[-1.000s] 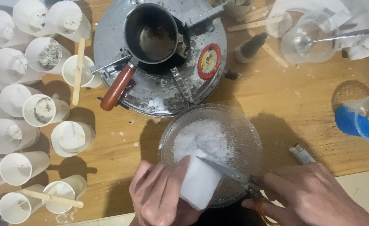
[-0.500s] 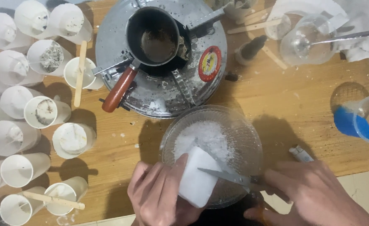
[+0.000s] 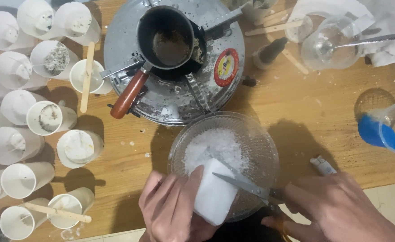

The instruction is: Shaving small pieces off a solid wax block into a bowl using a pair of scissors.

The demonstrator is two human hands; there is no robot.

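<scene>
Left hand [image 3: 173,206] grips white wax block [image 3: 214,193] over near rim of glass bowl [image 3: 265,143]; right hand [image 3: 341,210] closed on scissors [image 3: 246,186], blade against block. Beyond bowl: metal burner [image 3: 170,101] with small pot [image 3: 165,38]. Left of bowl: paper cups [image 3: 79,148] on wooden surface [image 3: 323,112].

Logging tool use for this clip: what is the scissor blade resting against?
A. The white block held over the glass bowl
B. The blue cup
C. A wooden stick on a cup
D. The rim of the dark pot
A: the scissors in the right hand lie with a blade on the white block, which the left hand holds above the glass bowl.
</scene>
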